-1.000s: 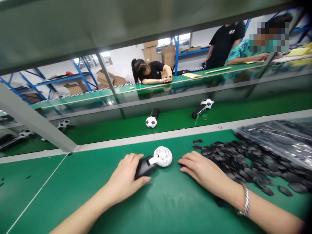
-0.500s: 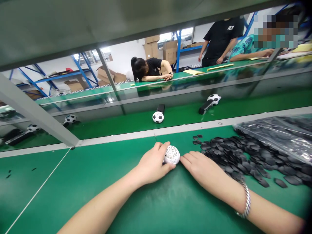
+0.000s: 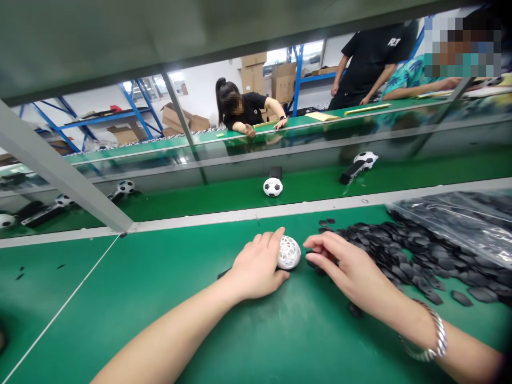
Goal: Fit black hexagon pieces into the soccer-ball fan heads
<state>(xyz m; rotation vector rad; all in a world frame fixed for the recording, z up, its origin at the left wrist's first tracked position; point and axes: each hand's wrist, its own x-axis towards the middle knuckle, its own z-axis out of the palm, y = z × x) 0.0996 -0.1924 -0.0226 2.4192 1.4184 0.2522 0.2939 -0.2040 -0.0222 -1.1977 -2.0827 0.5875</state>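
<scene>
**Cupped the left hand point(image 3: 258, 265) over the white ball point(image 3: 290, 252), curled the right hand point(image 3: 352, 268) close by**

Held the ball low on the green bench point(image 3: 256, 341), fingers laid over the top and thumb along the near edge, in a closed rather than spread grip. Left part of the openwork bare on the side toward the right hand. Hid most of the black handle point(image 3: 224, 273) beneath the left palm and wrist, with just one dark end in view.

Bent the right fingers toward the thumb, with a narrow gap between and dark pieces point(image 3: 318, 270) right at the tips. Could not tell a firm pinch from mere contact there. Had the heap of black pieces point(image 3: 372, 245) just past the right hand, near a clear plastic bag point(image 3: 460, 224), plus a loose piece point(image 3: 355, 310) under the right wrist.

Risked a twist or roll of the ball, likely from off-centre pressure on such a round shell. Risked an unnoticed shift of the handle too, because of the left palm's cover. Might have dropped or doubled up pieces, given thin, look-alike shapes crowded at the fingertips. Might also have scattered strays near the bracelet point(image 3: 440, 337) through a low sweep of the right wrist.
</scene>
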